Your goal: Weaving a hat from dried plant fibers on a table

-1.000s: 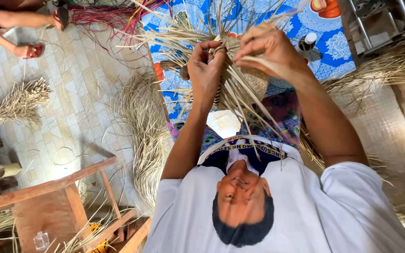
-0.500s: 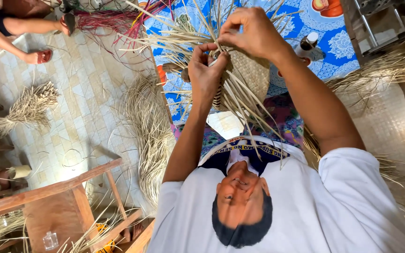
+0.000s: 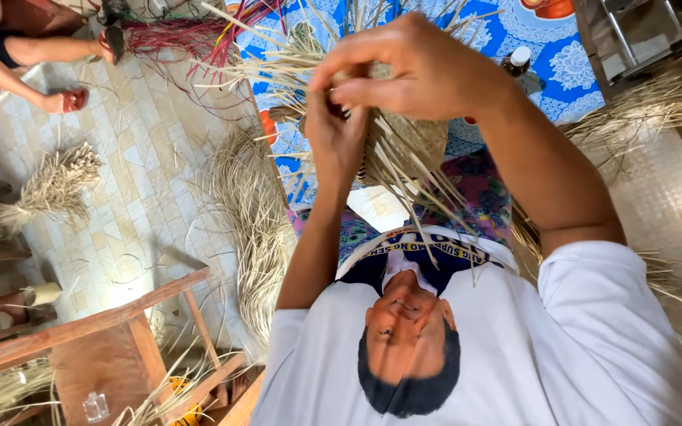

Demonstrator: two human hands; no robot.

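I hold a half-woven straw piece (image 3: 416, 138) up in front of me, with long pale loose strands (image 3: 278, 75) fanning out from its edge. My left hand (image 3: 335, 142) pinches strands at the piece's near edge, fingers closed on them. Just above and across it, my right hand (image 3: 424, 71) grips the top of the same piece. The two hands touch. A white-shirted torso and both forearms fill the lower right.
A blue patterned cloth (image 3: 566, 75) lies behind the weaving, with a small bottle (image 3: 518, 59) on it. Straw heaps (image 3: 250, 221) and a tied bundle (image 3: 53, 185) lie on the tiled floor. Red strands (image 3: 175, 35), another person's sandalled foot (image 3: 69, 100) and a wooden frame (image 3: 120, 315) are at left.
My right hand has moved leftward over my left hand, closing onto the top of the woven piece. Both hands and the piece now appear closer and larger.
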